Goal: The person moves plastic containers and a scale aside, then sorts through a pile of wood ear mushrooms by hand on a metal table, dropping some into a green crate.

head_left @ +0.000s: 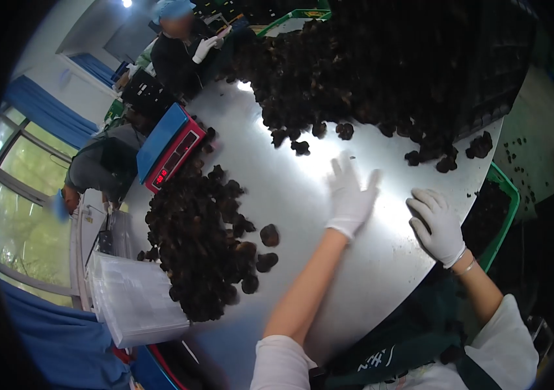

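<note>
My left hand [353, 205], in a white glove, is open over the shiny metal table [381, 260], fingers spread toward the large heap. My right hand [438, 226], gloved too, is open near the table's right edge, its fingers stretched out and slightly bent. Neither palm shows anything held. Ahead of both hands lies a large heap of dark brown, knobbly, mushroom-like pieces [329, 78], with a few loose pieces [478, 145] at its near side. A smaller pile of similar pieces [199, 253] sits to the left of my left arm.
A red and blue digital scale [171, 146] stands beyond the smaller pile. Stacked clear plastic containers [135, 299] are at the lower left. Below the right edge is a green crate [508, 218] with dark contents. Two people [179, 58] in blue caps work across the table and by the window.
</note>
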`<state>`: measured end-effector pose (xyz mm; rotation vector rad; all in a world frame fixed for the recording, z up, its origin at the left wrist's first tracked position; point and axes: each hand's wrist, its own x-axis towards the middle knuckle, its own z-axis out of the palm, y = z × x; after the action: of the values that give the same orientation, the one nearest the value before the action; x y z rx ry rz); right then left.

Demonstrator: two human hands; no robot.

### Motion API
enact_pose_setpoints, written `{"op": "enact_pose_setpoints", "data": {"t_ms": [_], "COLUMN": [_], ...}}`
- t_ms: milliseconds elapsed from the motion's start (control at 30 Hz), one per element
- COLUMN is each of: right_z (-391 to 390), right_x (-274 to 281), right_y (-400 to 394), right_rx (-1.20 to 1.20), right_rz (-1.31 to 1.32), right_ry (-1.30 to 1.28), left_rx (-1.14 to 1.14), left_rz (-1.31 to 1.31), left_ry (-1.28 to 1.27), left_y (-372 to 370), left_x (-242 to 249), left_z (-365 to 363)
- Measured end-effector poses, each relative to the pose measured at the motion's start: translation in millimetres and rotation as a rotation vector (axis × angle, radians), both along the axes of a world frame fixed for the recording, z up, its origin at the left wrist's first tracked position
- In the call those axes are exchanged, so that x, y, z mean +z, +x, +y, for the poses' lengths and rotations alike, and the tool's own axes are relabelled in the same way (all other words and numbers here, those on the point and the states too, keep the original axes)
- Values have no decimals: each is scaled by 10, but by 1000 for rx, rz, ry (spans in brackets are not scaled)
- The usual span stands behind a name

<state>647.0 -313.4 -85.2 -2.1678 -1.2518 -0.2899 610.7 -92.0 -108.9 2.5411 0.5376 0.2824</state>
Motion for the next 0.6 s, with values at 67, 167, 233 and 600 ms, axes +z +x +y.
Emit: {"op": "enact_pose_setpoints", "data": {"t_ms": [67,167,233,600], "right_z": [3,-40,22,31], "right_x": [17,34,105,81], "right_y": [8,50,21,89], "right_rx": [-3,16,-15,-64], "right_rz": [30,64,30,124], "right_ry": [-16,-68,7,44], "left_rx": [-346,-632,-516,715], "left_rz": [-198,-314,-361,-228], "left_ry": [-561,-709,-614,395], "left_y": [255,411,442,1462], "left_x": [7,320,390,312], "left_z": [-248,-373,-177,2303]}}
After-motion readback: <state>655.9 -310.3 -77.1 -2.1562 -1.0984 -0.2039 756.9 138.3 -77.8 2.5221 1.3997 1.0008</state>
